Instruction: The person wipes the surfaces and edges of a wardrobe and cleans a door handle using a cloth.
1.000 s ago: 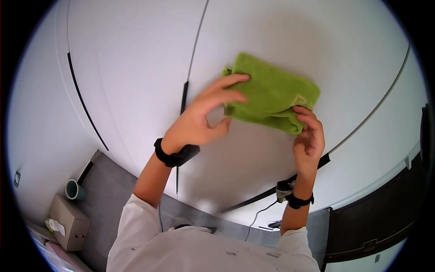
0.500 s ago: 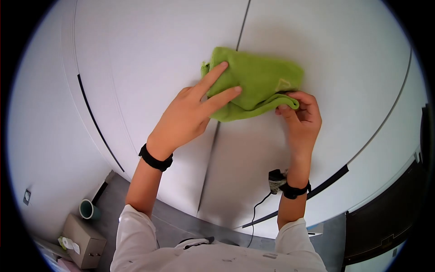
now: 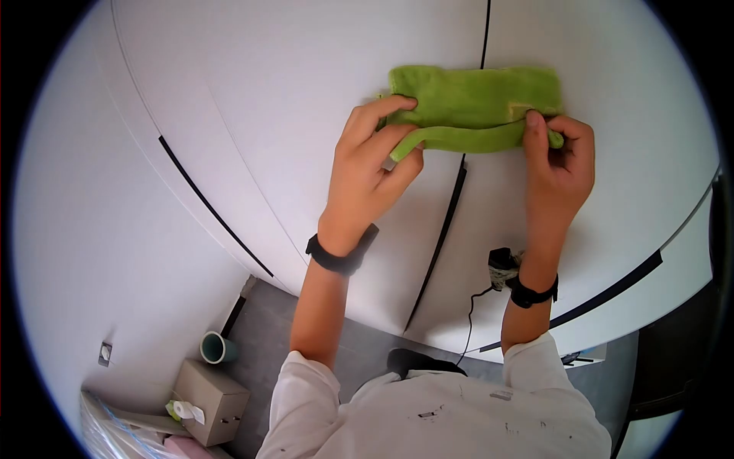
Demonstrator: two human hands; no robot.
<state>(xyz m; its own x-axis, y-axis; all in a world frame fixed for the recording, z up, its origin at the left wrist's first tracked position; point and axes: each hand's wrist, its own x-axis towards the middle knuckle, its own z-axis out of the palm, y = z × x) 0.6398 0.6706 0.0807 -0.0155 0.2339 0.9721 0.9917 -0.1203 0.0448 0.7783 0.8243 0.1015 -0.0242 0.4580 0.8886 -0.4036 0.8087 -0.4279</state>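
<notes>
And there's the change in the head view: the soft green fabric cloth (image 3: 474,92) has levelled out from its earlier downward slant to the right, and its sagging lower edge now runs as a narrow folded strip (image 3: 474,138) along the bottom, so the fold looks far tidier and is handled at both ends. Over to the left hand (image 3: 367,161), which lay spread across the cloth 0.5 s ago: its grip is now loosely closed on the strip's left end, with a finger reaching up onto the cloth's left side. The right hand (image 3: 564,168) has a tighter grip, thumb in front and fingers curled behind, nipping the strip near its right end. The cloth is up in front of the smooth white panels (image 3: 306,92), crossing the dark vertical seam (image 3: 485,34) just above the long black handle strip (image 3: 447,229); whether it touches the panels, I cannot tell. Its long axis runs left to right, nearly level, fold side towards the person's body, and the pale yellow patch (image 3: 518,111) sits at the right end, just beside the right thumb.
</notes>
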